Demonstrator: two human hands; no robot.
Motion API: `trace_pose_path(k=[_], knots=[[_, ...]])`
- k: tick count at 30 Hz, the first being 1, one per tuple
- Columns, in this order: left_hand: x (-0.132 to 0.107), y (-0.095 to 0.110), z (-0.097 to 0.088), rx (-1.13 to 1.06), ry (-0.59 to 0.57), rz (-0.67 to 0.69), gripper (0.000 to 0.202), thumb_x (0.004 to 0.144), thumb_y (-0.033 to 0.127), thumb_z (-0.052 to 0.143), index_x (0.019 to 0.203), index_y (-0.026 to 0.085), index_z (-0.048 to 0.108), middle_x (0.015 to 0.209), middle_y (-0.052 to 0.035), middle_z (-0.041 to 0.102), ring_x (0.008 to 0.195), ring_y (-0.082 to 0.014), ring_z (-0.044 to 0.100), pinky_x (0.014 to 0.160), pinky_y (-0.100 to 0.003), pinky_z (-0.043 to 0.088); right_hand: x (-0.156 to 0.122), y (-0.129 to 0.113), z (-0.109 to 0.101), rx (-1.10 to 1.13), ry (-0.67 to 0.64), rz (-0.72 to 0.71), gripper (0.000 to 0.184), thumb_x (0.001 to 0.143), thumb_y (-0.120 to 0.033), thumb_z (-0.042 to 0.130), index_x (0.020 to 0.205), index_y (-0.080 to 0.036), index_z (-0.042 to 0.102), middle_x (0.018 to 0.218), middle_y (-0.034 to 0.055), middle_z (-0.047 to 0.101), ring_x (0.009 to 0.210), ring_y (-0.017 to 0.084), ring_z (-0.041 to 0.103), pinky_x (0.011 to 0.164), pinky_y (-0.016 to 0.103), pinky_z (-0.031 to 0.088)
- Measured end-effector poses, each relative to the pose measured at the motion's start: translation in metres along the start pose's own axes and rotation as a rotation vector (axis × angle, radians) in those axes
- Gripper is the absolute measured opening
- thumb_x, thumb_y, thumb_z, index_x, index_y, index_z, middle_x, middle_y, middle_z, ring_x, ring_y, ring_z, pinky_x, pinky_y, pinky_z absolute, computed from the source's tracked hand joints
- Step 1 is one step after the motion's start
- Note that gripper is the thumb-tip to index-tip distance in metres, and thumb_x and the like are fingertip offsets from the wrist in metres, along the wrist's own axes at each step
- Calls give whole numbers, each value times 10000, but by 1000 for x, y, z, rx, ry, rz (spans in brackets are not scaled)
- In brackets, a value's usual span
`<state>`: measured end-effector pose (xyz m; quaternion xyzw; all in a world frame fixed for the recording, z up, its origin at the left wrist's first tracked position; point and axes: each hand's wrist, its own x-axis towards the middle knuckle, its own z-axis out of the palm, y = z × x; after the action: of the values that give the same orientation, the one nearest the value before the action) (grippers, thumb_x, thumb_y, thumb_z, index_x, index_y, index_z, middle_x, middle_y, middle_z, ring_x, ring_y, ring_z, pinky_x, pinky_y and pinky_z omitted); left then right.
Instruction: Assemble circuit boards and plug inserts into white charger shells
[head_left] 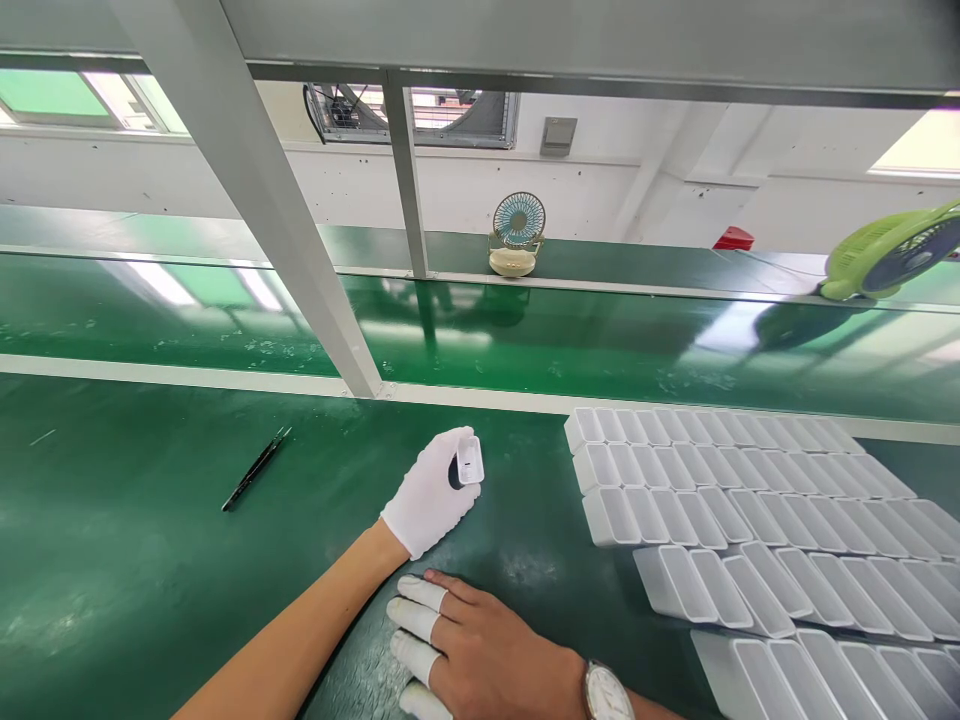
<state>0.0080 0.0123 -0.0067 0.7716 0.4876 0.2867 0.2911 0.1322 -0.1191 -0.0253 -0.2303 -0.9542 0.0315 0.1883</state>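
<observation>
My left hand (433,492), in a white glove, is closed around a small white plastic part (469,461) with a slot in its face, held just above the green table. My right hand (472,655) lies flat on the table near the front edge, fingers stretched out to the left and capped with white finger cots. It holds nothing. A wristwatch (606,692) sits on my right wrist. The two hands are apart, the left one a little beyond the right.
Rows of white plastic shells (720,500) lie side by side at the right. Black tweezers (256,467) rest at the left. Beyond a white rail runs a green conveyor belt (525,340). A small desk fan (517,233) and a green fan (892,250) stand farther back. A slanted grey post (262,200) rises from the rail.
</observation>
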Motion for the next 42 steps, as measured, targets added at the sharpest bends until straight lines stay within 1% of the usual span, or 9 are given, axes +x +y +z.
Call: trace_pose_path(k=[6,10,14,19,22,28,31,38,42], knots=[[-1,1,-1,-8,-3,-2,638,790,137,644,1387,274,465,1385,-46,584,1297,-252,554,1137,-454,437,0,0,-2,6,4,-6,352,1017,-383,516,1139,-111,704,1348,146,641,1293,278,547,1259,465,205],[-2,2,-2,-12,-8,-1,640,789,134,645,1385,282,466,1389,-36,580,1301,-244,548,1138,-445,435,0,1,-2,9,5,-2,357,1013,-380,524,1172,-110,695,1379,152,621,1346,291,505,1254,463,219],[-2,1,-2,-16,-14,-4,630,785,129,648,1370,291,479,1379,-25,586,1291,-242,554,1126,-437,443,0,1,-1,7,7,-3,343,1016,-370,519,1152,-112,700,1400,149,607,1385,297,468,1257,462,209],[-3,2,-3,-18,-21,-7,616,786,127,647,1354,303,486,1371,-7,591,1286,-225,556,1129,-423,439,0,0,0,11,0,-3,334,1009,-375,531,1124,-120,714,1412,150,601,1411,292,440,1248,459,237],[-3,2,-4,-11,-26,-7,623,785,129,654,1358,309,486,1376,-4,590,1287,-224,554,1127,-421,439,1,0,-2,7,13,6,348,1007,-371,538,1172,-108,695,1445,153,572,1427,304,419,1252,457,231],[-3,1,-3,6,-19,-2,624,783,130,666,1358,306,501,1378,-13,593,1288,-231,557,1129,-424,440,2,0,-5,6,11,5,354,1012,-372,528,1175,-102,688,1456,152,564,1416,300,438,1264,454,204],[-4,2,-4,10,-22,-3,625,780,129,672,1357,306,506,1383,-8,592,1293,-226,553,1134,-417,439,2,1,-5,7,8,1,366,1009,-375,534,1201,-99,680,1487,152,534,1427,302,423,1264,455,208],[-4,3,-5,-6,-31,1,654,798,114,654,1397,319,491,1402,-9,589,1310,-231,545,1141,-430,441,1,1,-4,1,-5,3,356,1007,-371,534,1197,-110,683,1475,147,548,1424,300,427,1254,465,239],[-5,2,-5,-5,-34,14,669,798,108,652,1408,326,487,1410,-8,588,1311,-236,549,1144,-443,445,2,0,-5,-14,4,3,363,1013,-388,522,1180,-109,683,1457,139,565,1411,299,441,1268,459,204]])
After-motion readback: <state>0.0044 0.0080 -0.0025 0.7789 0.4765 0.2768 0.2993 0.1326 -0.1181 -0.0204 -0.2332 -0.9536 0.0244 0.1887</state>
